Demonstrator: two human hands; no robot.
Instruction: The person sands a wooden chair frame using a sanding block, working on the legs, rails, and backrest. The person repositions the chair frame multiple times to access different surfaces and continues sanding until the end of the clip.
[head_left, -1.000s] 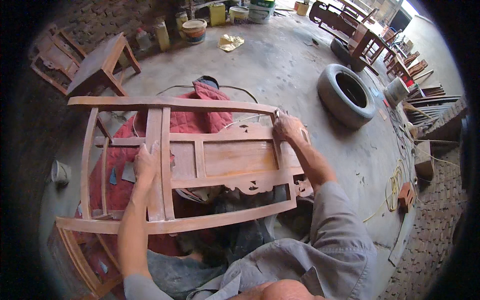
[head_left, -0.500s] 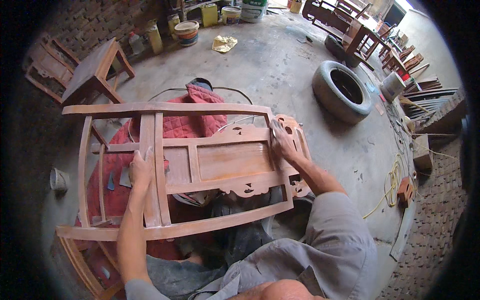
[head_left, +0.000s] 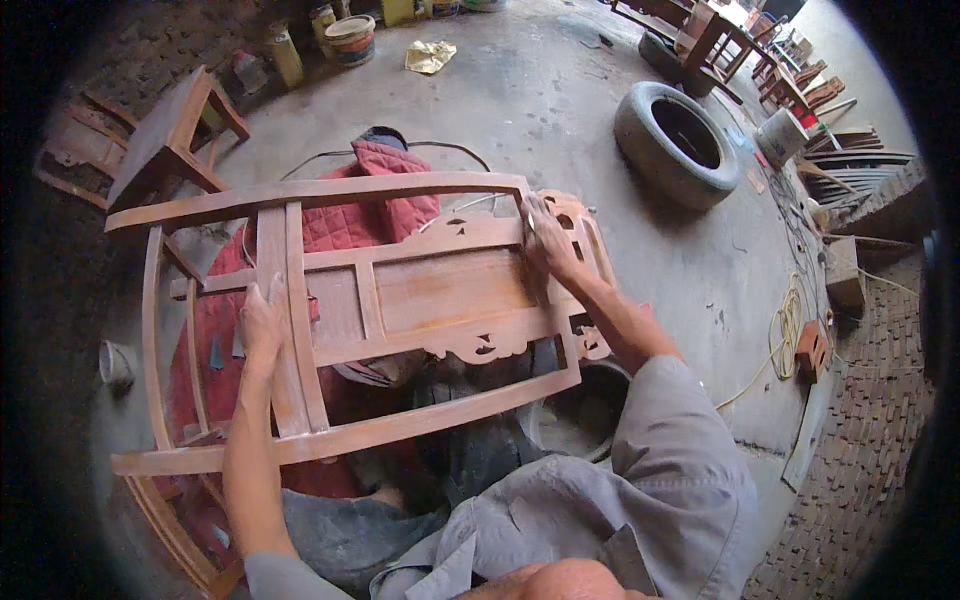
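An unfinished wooden chair (head_left: 455, 295) lies across in front of me, its carved back with a flat panel pointing right. My left hand (head_left: 262, 318) is closed around the edge of a wide crosspiece (head_left: 280, 350) towards its left part. At the right end, my right hand (head_left: 545, 240) is bent over the back's end rail, fingers closed against the wood. Something small and pale shows at those fingers, too small to name. The undersides of both grips are hidden.
Under the chair is a red quilted cloth (head_left: 340, 225). A tyre (head_left: 640, 135) lies on the concrete floor at the far right. A wooden stool-like piece (head_left: 165, 140), tubs (head_left: 350, 42), a yellow cable (head_left: 785, 335) and a brick (head_left: 812, 350) stand or lie around.
The whole view has shifted, so the floor things sit higher in it. Both hands stay on the chair at about the same parts; the right one has moved slightly along the end rail.
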